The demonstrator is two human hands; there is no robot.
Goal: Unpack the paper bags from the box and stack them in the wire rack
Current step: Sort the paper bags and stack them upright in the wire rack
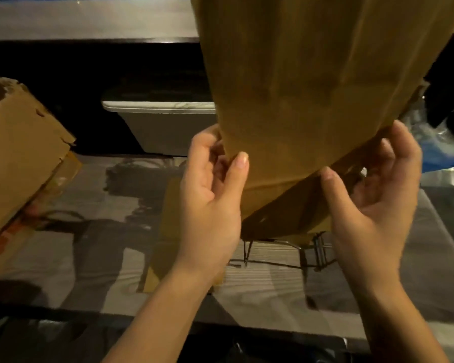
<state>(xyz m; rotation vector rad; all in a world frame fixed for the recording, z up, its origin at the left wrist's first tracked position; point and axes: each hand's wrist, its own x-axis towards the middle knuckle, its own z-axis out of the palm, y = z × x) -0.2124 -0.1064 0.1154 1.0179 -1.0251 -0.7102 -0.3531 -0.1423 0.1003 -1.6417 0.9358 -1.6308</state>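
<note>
Left hand [212, 197] and right hand [375, 195] grip upright paper bags [299, 87] (long axis vertical).

Dim room, steel counter [273, 297], grey tub [163, 127].

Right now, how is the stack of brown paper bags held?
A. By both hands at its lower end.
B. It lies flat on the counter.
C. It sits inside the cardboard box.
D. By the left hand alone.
A: the left hand and the right hand both grip the lower end of the stack of brown paper bags, above the wire rack.
</note>
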